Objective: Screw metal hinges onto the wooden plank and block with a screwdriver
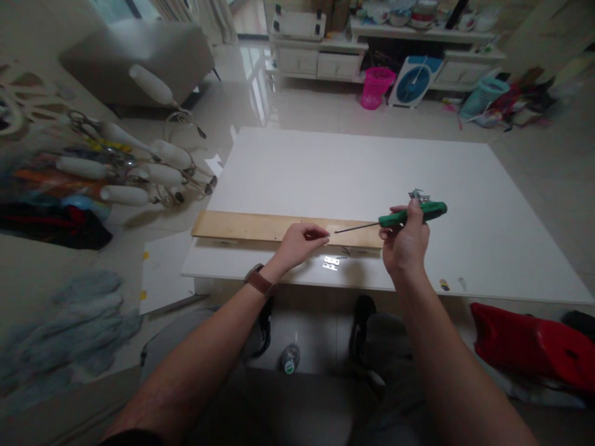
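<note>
Right hand (405,243) gripping green screwdriver (411,215); left hand (301,240) fingertips pinched narrow at its tip, above wooden board (251,225). Pink basket (376,87) contents indiscernible.

Bare forearms; a brown-strapped wristwatch (260,282) on the left wrist, grey trousers, dark shoes

- My right hand (405,243) grips the green screwdriver (398,218), its tip pointing left.
- My left hand (300,241) pinches something tiny at the tip, above the plank (251,226).
- A hinge (331,262) lies on the table (353,167).
</note>
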Demonstrator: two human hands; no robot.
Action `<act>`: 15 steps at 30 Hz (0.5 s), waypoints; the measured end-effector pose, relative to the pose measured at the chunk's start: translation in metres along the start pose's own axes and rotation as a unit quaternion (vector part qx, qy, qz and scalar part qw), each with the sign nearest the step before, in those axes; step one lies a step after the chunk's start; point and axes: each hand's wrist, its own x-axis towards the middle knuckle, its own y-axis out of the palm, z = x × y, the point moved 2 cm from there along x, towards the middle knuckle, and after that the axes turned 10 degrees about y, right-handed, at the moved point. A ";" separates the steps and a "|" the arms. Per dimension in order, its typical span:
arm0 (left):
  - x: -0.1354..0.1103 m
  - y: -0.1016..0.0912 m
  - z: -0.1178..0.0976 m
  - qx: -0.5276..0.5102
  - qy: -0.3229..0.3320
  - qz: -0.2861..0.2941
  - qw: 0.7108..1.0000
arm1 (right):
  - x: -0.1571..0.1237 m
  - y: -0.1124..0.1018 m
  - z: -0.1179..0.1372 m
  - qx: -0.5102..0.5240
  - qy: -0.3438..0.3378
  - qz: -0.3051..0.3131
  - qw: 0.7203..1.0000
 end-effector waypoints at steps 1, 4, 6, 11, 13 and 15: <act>0.000 0.001 -0.001 0.003 0.001 0.004 1.000 | -0.001 0.001 -0.001 -0.001 0.000 0.002 1.000; -0.001 0.003 -0.003 0.010 0.004 0.007 1.000 | -0.003 0.002 -0.004 -0.007 0.002 0.007 1.000; -0.001 0.003 -0.004 0.012 0.008 0.008 1.000 | -0.003 0.002 -0.006 -0.008 0.006 0.008 1.000; -0.001 0.004 -0.004 0.013 0.013 0.004 1.000 | -0.004 0.002 -0.006 -0.008 0.019 0.006 1.000; -0.001 0.005 -0.003 0.014 0.014 0.004 1.000 | -0.005 0.003 -0.006 -0.011 0.022 0.007 1.000; -0.001 0.006 -0.003 0.019 0.017 0.002 1.000 | -0.006 0.004 -0.005 -0.014 0.023 0.010 1.000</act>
